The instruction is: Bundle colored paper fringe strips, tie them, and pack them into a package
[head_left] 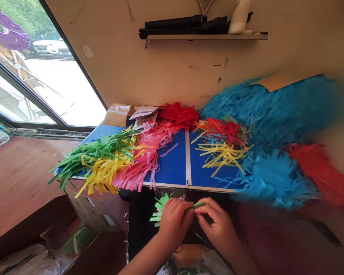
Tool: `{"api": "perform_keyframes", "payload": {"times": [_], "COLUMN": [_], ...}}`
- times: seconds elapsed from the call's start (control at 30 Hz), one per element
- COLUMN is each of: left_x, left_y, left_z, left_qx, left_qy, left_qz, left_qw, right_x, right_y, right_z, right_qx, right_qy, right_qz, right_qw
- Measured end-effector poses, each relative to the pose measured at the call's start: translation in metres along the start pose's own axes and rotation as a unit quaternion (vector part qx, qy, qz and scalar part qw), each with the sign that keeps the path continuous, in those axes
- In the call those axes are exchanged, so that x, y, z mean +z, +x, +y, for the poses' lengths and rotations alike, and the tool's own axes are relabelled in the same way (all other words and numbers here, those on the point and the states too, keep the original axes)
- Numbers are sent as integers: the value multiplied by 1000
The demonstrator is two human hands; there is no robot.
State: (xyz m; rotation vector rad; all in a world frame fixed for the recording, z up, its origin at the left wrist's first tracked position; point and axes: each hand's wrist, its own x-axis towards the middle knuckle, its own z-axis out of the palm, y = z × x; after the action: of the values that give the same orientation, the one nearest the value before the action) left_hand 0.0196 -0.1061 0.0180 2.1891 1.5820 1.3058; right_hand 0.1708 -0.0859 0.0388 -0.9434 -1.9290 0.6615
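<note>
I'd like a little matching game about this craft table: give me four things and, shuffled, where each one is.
Things
1. green fringed paper
2. red paper pile
3. white bottle
4. blue fringe heap

Places
A. on the wall shelf
B. at the back of the blue table, against the wall
C. pinched between the left hand and the right hand
D. spread over the table's right side

Pairs: 1-C, 2-B, 3-A, 4-D
</note>
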Motion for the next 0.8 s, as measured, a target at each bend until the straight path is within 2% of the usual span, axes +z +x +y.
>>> {"api": "perform_keyframes", "payload": {"times": [0.2, 0.4, 0.6, 0.7, 0.77, 0.8], "left_x": [2, 4, 10, 13, 14, 14], "left_y": [1, -4, -2, 0, 0, 1], "left_z": [5, 4, 5, 6, 6, 5], "left_qx": [68, 5, -23, -75, -124, -147], "left_qy": [27, 51, 35, 20, 0, -15], "left_qz": [-40, -119, -152, -156, -154, -150], "left_qw": [997, 992, 988, 985, 980, 978], "right_x": [0, -1, 11, -12, -47, -68], "right_y": [-12, -14, -20, -9, 17, 36], "right_z": [11, 17, 13, 26, 50, 67], "right_qx": [96, 126, 114, 76, 44, 61], "right_qy": [77, 91, 66, 2, -113, -212], "right_qz": [59, 59, 83, 101, 116, 116], "right_qw": [991, 986, 988, 992, 986, 969]}}
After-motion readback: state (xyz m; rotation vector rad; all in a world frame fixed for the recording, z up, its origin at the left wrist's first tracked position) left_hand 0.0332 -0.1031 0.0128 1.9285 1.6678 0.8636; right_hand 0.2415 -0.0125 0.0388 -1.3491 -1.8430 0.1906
